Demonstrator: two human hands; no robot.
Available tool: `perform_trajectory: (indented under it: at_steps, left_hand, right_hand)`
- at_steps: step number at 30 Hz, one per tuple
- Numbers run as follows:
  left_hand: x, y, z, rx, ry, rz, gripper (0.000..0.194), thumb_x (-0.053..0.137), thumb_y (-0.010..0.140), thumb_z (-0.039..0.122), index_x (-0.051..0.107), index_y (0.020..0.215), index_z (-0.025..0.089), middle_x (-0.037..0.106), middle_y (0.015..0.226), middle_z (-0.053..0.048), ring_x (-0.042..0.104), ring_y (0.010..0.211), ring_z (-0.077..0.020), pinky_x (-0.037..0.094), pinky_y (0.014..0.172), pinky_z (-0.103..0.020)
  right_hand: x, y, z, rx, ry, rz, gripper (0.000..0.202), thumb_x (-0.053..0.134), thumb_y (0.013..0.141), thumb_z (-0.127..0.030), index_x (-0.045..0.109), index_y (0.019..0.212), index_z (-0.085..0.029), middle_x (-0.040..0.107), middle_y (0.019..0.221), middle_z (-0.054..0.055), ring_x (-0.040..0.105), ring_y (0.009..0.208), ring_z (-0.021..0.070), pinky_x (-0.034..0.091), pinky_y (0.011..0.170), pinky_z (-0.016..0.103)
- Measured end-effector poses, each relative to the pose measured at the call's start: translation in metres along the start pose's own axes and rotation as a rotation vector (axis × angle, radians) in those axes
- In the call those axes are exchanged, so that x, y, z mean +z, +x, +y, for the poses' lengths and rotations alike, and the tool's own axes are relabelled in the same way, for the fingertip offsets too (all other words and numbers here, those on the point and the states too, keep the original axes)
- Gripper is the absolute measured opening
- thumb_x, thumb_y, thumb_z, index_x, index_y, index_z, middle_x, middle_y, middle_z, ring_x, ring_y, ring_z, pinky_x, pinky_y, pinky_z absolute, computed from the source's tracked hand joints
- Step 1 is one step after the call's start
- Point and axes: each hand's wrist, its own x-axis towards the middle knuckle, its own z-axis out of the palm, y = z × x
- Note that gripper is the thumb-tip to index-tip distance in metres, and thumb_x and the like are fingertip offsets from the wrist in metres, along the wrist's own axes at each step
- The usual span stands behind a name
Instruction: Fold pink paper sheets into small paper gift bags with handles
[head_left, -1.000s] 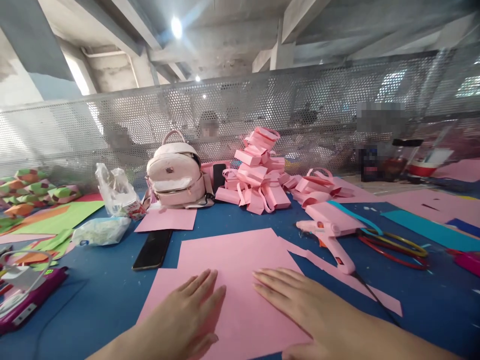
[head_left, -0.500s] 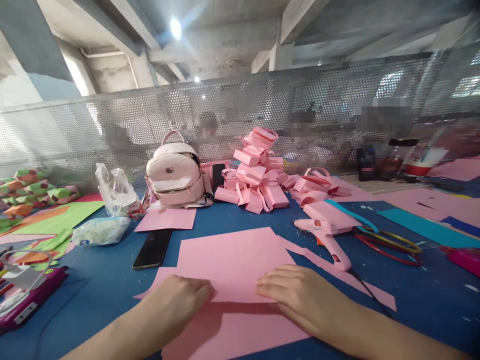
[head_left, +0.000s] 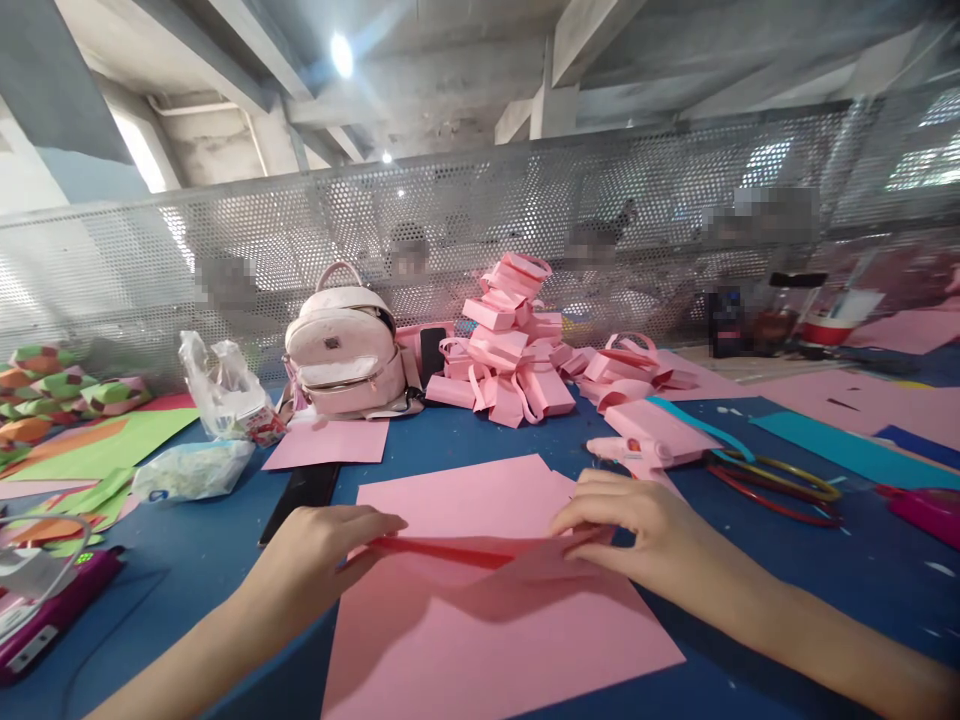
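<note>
Between my hands is a sheet of pink paper point(head_left: 457, 510), its near edge lifted and folded so that a darker, reddish strip shows. My left hand point(head_left: 326, 540) pinches the left end of that edge. At the other end, my right hand point(head_left: 630, 520) grips the paper between thumb and fingers. Beneath it, a second pink sheet point(head_left: 502, 650) lies flat on the blue table point(head_left: 750, 580) and reaches toward me. The pink glue gun point(head_left: 630, 452) is just beyond my right hand, its handle partly hidden.
A stack of pink paper boxes point(head_left: 502, 350) stands at the back beside a pale backpack point(head_left: 341, 355). To the left are a phone point(head_left: 300, 495), plastic bags point(head_left: 196, 468) and a purple power strip point(head_left: 67, 610). Coloured hoops point(head_left: 776, 485) and a turquoise strip point(head_left: 847, 450) lie right.
Both hands have risen from the tabletop and moved slightly apart, lifting the near edge of the paper. The lower sheet now shows more, and my right hand covers the glue gun's handle.
</note>
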Motion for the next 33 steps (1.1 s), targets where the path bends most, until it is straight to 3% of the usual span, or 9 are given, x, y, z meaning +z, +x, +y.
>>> perform_trajectory:
  at_steps: [3, 5, 8, 14, 21, 23, 26, 29, 33]
  left_hand:
    - [0.004, 0.002, 0.007, 0.101, 0.060, 0.143, 0.038, 0.049, 0.096, 0.017, 0.058, 0.132, 0.025, 0.071, 0.123, -0.008, 0.072, 0.103, -0.0215, 0.059, 0.081, -0.027]
    - [0.009, 0.003, 0.014, 0.193, 0.171, 0.241, 0.044, 0.051, 0.096, 0.016, 0.052, 0.138, 0.027, 0.061, 0.139, -0.012, 0.062, 0.122, -0.0253, 0.056, 0.094, -0.035]
    - [0.019, 0.002, 0.021, 0.345, 0.330, 0.301, 0.039, 0.055, 0.096, 0.012, 0.059, 0.130, 0.027, 0.053, 0.146, -0.012, 0.051, 0.133, -0.0266, 0.046, 0.106, -0.044]
    - [0.039, 0.000, 0.016, 0.390, 0.362, 0.289, 0.016, 0.055, 0.098, 0.015, 0.068, 0.105, 0.021, 0.060, 0.139, -0.009, 0.060, 0.115, -0.0246, 0.050, 0.097, -0.042]
    - [0.043, 0.002, 0.016, 0.497, 0.301, 0.373, 0.020, 0.056, 0.095, 0.005, 0.066, 0.108, 0.016, 0.074, 0.112, -0.007, 0.066, 0.095, -0.0188, 0.052, 0.091, -0.036]
    - [0.042, 0.001, 0.015, 0.516, 0.297, 0.339, 0.022, 0.052, 0.097, 0.005, 0.065, 0.111, 0.014, 0.075, 0.105, -0.008, 0.067, 0.088, -0.0186, 0.052, 0.087, -0.036]
    - [0.041, 0.002, 0.011, 0.515, 0.307, 0.249, 0.031, 0.038, 0.101, 0.007, 0.062, 0.120, 0.010, 0.074, 0.109, -0.012, 0.068, 0.094, -0.0215, 0.054, 0.087, -0.038]
    - [0.040, 0.006, 0.006, 0.542, 0.294, 0.267, 0.031, 0.036, 0.101, 0.007, 0.060, 0.121, 0.007, 0.073, 0.111, -0.016, 0.068, 0.100, -0.0227, 0.056, 0.086, -0.038]
    - [0.038, 0.017, 0.006, 0.502, 0.224, 0.265, 0.029, 0.033, 0.102, 0.008, 0.058, 0.116, 0.006, 0.072, 0.094, -0.014, 0.067, 0.079, -0.0207, 0.056, 0.070, -0.034]
  right_hand:
    - [0.002, 0.000, 0.005, 0.028, -0.040, -0.001, 0.025, 0.066, 0.087, -0.047, 0.075, 0.081, -0.025, 0.072, 0.077, 0.005, 0.062, 0.077, 0.0238, 0.046, 0.070, 0.034]
    - [0.002, 0.000, 0.008, 0.047, -0.067, 0.004, 0.031, 0.067, 0.086, -0.053, 0.073, 0.077, -0.024, 0.070, 0.076, 0.005, 0.060, 0.074, 0.0226, 0.044, 0.068, 0.033]
    - [0.001, 0.001, 0.010, 0.054, -0.071, 0.010, 0.042, 0.060, 0.089, -0.059, 0.072, 0.070, -0.023, 0.066, 0.071, 0.004, 0.059, 0.070, 0.0203, 0.041, 0.065, 0.032]
    - [-0.001, 0.010, 0.003, 0.077, -0.012, 0.001, 0.050, 0.049, 0.096, -0.057, 0.068, 0.066, -0.022, 0.068, 0.071, 0.004, 0.060, 0.074, 0.0213, 0.041, 0.067, 0.032]
    - [0.001, 0.017, 0.005, 0.138, 0.021, 0.003, 0.030, 0.063, 0.089, -0.047, 0.072, 0.073, -0.023, 0.073, 0.081, 0.003, 0.064, 0.078, 0.0217, 0.044, 0.074, 0.032]
    - [0.001, 0.018, 0.004, 0.155, 0.025, 0.005, 0.026, 0.064, 0.088, -0.043, 0.072, 0.073, -0.023, 0.073, 0.083, 0.003, 0.064, 0.078, 0.0213, 0.044, 0.075, 0.032]
    - [0.001, 0.020, 0.000, 0.165, 0.052, 0.008, 0.028, 0.062, 0.088, -0.042, 0.070, 0.070, -0.022, 0.072, 0.081, 0.003, 0.063, 0.076, 0.0204, 0.044, 0.074, 0.031]
    - [-0.001, 0.022, -0.008, 0.141, 0.120, 0.010, 0.031, 0.059, 0.090, -0.043, 0.068, 0.071, -0.021, 0.070, 0.078, 0.002, 0.062, 0.074, 0.0188, 0.044, 0.072, 0.030]
    - [-0.006, 0.027, -0.019, 0.068, 0.138, 0.024, 0.031, 0.054, 0.094, -0.039, 0.065, 0.072, -0.020, 0.068, 0.076, 0.001, 0.061, 0.073, 0.0177, 0.044, 0.070, 0.028]
